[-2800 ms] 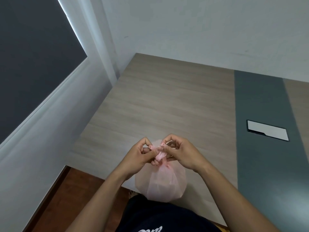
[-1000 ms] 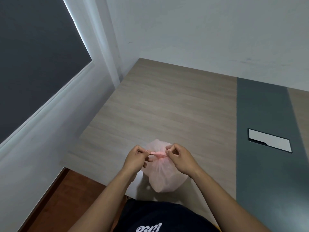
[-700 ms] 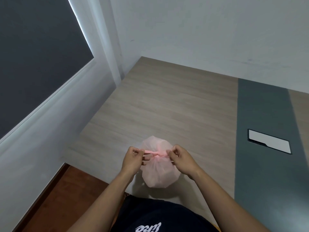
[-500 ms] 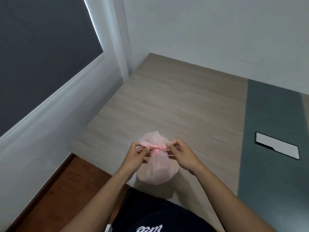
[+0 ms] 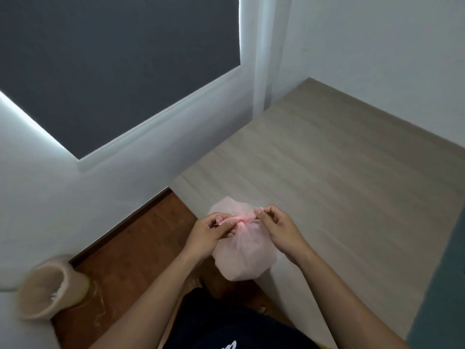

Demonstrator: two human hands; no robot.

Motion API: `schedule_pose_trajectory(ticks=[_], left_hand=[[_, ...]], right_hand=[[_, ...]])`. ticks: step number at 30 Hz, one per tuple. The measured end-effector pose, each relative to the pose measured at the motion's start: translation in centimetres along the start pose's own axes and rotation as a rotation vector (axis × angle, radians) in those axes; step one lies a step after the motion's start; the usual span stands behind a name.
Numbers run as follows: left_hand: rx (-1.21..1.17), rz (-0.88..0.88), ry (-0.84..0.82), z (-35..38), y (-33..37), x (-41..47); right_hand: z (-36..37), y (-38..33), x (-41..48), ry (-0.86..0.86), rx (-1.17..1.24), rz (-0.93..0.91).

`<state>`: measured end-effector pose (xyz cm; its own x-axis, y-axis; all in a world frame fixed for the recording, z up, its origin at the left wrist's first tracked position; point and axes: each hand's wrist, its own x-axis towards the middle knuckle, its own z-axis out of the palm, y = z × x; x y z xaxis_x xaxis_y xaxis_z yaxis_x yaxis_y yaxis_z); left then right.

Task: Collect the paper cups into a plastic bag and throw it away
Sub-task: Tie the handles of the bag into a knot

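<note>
A full, translucent pink plastic bag (image 5: 245, 255) hangs in front of me at the table's near left corner, its neck drawn into a knot. My left hand (image 5: 208, 234) pinches the left end of the knotted handles. My right hand (image 5: 275, 227) pinches the right end. The two ends are pulled sideways, away from each other. The paper cups are hidden inside the bag.
The light wooden table (image 5: 339, 172) stretches ahead and right, with a grey-green strip (image 5: 445, 285) at its right edge. A white wall with a dark window panel (image 5: 113, 59) is on the left. A beige open-topped bin (image 5: 47, 288) stands on the brown floor (image 5: 130, 260) at lower left.
The view has swung left, bringing the beige bin and more floor into sight. My hands have pulled the bag's handles into a tight knot and still hold both ends.
</note>
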<state>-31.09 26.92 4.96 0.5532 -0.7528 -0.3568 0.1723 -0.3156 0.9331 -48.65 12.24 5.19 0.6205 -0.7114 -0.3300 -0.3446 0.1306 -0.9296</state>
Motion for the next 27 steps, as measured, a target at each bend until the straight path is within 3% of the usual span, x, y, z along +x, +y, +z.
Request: schedule_pose_trajectory(ticks=[6, 27], left_hand=[[-0.02, 0.008, 0.144, -8.0, -0.6, -1.8], [-0.216, -0.008, 0.419, -40.1, -6.4, -10.0]], right_hand=[[7.3, -2.3, 1.7, -0.143, -0.048, -0.013], [41.2, -10.0, 1.9, -0.471, -0.21, -0.106]])
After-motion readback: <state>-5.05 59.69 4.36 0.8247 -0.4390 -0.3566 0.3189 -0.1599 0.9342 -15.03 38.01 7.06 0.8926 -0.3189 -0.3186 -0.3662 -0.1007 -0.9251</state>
